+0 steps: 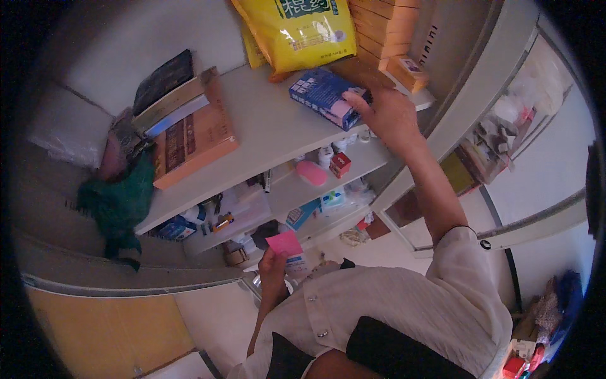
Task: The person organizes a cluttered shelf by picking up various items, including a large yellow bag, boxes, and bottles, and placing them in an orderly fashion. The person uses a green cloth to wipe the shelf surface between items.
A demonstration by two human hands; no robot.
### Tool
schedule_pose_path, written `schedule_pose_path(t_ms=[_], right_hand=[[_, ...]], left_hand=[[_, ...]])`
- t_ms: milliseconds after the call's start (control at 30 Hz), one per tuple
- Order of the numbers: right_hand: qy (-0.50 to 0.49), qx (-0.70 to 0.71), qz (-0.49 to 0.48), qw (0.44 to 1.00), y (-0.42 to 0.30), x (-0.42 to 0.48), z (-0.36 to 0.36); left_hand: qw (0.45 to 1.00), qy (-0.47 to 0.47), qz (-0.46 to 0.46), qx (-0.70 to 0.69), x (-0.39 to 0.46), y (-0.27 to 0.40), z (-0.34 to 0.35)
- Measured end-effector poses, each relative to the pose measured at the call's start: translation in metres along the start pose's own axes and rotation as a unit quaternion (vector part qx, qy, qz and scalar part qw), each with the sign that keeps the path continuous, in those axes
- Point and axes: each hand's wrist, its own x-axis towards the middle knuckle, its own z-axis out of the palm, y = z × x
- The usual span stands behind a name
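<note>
My right hand (pixel 393 116) reaches to the upper shelf (pixel 262 113) and grips the end of a blue cardboard box (pixel 322 94). Its thumb lies over the top face; the other fingers are mostly hidden behind. The box lies flat near the shelf's front edge and bears white writing. Lower down, in front of the shelves, my left hand (pixel 272 267) pinches a pink card or paper (pixel 285 242). A white printed paper (pixel 297 265) shows just below it; whether the two are joined I cannot tell.
Yellow plastic bags (pixel 307 33) and stacked orange boxes (pixel 386 28) stand behind the blue box. Books (pixel 165 90) rest on an orange-brown box (pixel 196 137) at left, beside green cloth (pixel 120 203). Lower shelves hold small bottles (pixel 325 156), a red box (pixel 340 165) and a pink oval item (pixel 311 173).
</note>
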Motion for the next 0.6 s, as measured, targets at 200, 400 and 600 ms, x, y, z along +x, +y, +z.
schedule_pose_path(t_ms=[200, 400, 600], right_hand=[[0.132, 0.056, -0.196, 0.970, 0.001, -0.006, 0.000], [0.028, 0.088, -0.136, 0.986, 0.001, 0.005, 0.017], [0.167, 0.185, -0.057, 0.967, 0.013, 0.016, -0.005]], left_hand=[[1.000, 0.021, -0.004, 0.011, -0.009, 0.014, 0.007], [0.999, 0.013, -0.024, 0.019, -0.003, 0.007, 0.004], [0.999, -0.019, 0.033, 0.007, 0.003, -0.003, -0.002]])
